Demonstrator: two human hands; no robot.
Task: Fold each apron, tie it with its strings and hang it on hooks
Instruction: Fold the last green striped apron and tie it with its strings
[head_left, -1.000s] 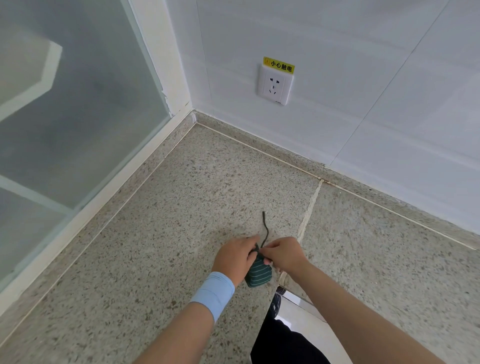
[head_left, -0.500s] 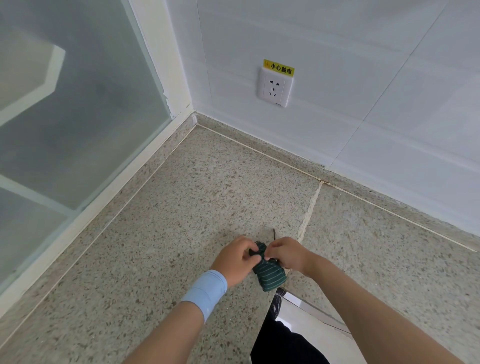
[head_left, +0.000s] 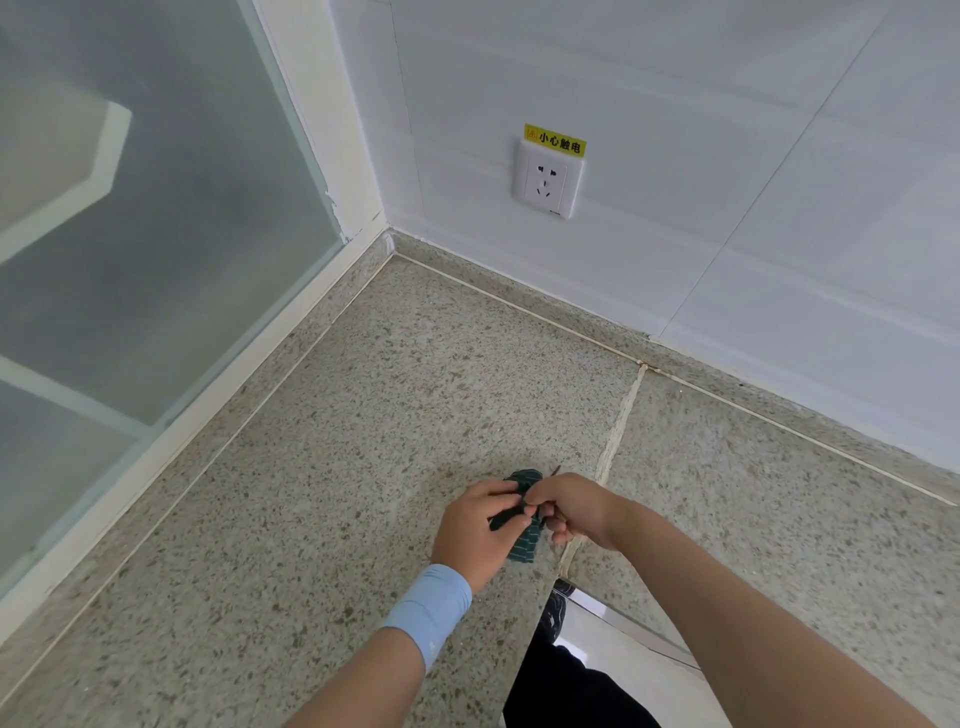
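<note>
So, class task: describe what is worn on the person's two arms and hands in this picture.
Both hands are bare, with no gloves, rings or watch to be seen. The left hand has a plain light blue band round its wrist. The right hand and forearm carry nothing; no sleeve shows on either arm.

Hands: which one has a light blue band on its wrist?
The left hand; a wristband wraps its wrist. The right hand has a bare wrist.

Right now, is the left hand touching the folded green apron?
Touching. The head view shows the left hand wrapped around the folded apron, its fingers pressed on the striped cloth with no gap.
</note>
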